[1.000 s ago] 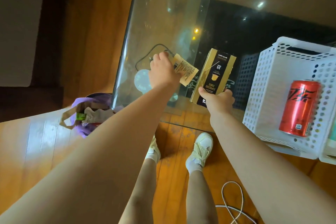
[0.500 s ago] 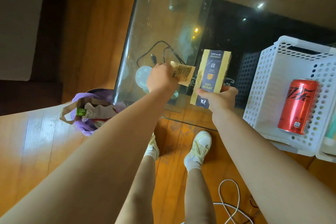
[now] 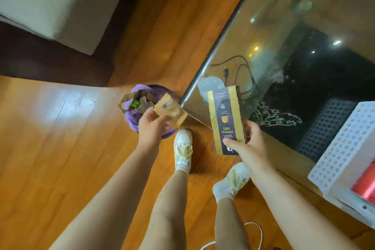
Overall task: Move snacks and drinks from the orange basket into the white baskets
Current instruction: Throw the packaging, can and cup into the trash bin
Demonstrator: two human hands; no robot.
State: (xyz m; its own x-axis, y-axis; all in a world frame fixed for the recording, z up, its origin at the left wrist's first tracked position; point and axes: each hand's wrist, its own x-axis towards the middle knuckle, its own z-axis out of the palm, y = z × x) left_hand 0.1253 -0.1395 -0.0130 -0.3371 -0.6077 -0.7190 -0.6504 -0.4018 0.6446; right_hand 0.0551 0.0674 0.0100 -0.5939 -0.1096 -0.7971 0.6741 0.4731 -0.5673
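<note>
My right hand (image 3: 250, 144) grips the lower end of a long gold and dark espresso capsule box (image 3: 225, 117), held upright over the corner of the glass table (image 3: 304, 16). My left hand (image 3: 151, 126) pinches a torn piece of gold cardboard (image 3: 170, 108) just above a purple-lined bin (image 3: 140, 111) on the floor. A white perforated basket (image 3: 345, 148) stands at the right edge of the table, with a red can (image 3: 365, 186) partly showing inside it. The orange basket is out of view.
The bin holds a brown paper bag and a green wrapper. A pale sofa cushion (image 3: 50, 0) fills the upper left. A dark grid crate (image 3: 322, 126) and black cables lie under the glass. A white cord (image 3: 255, 235) loops on the wooden floor by my feet.
My view swung left and down. My left hand carried the torn cardboard off the table to above the bin. My right hand kept the box near the table corner.
</note>
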